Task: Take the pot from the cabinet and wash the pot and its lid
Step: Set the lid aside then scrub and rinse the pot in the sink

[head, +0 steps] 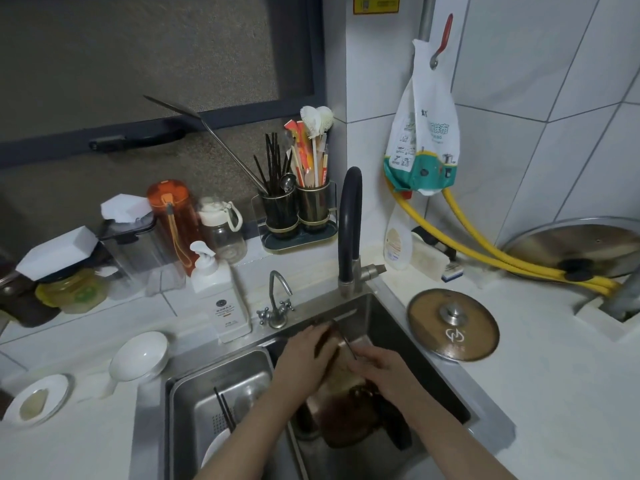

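A brownish metal pot [341,374] lies tilted on its side in the right basin of the steel sink [388,317]. Its dark opening faces toward me. My left hand [306,358] grips the pot's upper rim from the left. My right hand [381,372] is curled over the pot's right side, touching it; what lies under its palm is hidden. The pot's round lid [453,325], with a steel knob, lies flat on the white counter right of the sink, apart from both hands.
A black faucet [349,230] arches over the sink's back edge, with a small tap [277,301] and a white soap bottle [225,299] to its left. The left basin's basket [194,393] holds chopsticks and a plate. White bowl [138,355] and saucer [38,400] sit at the left.
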{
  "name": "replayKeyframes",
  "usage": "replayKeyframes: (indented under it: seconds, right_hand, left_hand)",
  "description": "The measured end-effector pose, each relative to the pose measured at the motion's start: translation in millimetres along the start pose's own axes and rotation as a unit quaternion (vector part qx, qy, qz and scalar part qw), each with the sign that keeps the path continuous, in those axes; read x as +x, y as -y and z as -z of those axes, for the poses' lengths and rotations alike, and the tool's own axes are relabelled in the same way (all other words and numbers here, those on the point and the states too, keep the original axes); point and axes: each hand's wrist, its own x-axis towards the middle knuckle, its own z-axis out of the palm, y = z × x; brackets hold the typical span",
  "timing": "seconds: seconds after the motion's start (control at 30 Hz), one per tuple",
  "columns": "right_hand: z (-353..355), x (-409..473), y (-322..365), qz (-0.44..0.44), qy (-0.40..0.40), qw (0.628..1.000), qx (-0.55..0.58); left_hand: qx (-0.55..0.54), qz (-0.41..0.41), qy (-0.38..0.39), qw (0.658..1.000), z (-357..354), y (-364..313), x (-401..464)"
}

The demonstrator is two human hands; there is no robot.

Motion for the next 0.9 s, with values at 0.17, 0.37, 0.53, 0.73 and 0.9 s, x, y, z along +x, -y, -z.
replayKeyframes:
  seconds: [0.17, 0.37, 0.53, 0.73, 0.9]
  right_hand:
    - [-8.1, -6.8, 7.3, 0.067, 0.055, 0.962, -0.258]
    - [-5.4, -9.8, 18.8, 0.142, 0.12, 0.831, -0.525]
    - [-0.9, -11.3, 15.6, 0.155, 0.182, 0.737, -0.633]
    - [22.4, -22.6, -12.9, 0.134, 0.046, 0.844, -0.517]
    - [39.2, -14.4, -33.2, 0.055, -0.082, 0.889, -0.447]
  left_hand:
    - [-0.202, 0.196, 0.002, 0.96, 9.0, 7.8, -1.8]
    - [-0.21, 0.252, 0.046, 0.944, 23.4, 15.6, 1.7]
    - [-0.192, 0.276, 0.026, 0.941, 4.7, 30.9, -11.9]
    - [-0.244, 0.235, -0.054, 0.939, -17.4, 36.5, -27.7]
    - [-0.24, 0.205, -0.099, 0.944, -10.7, 34.0, -32.5]
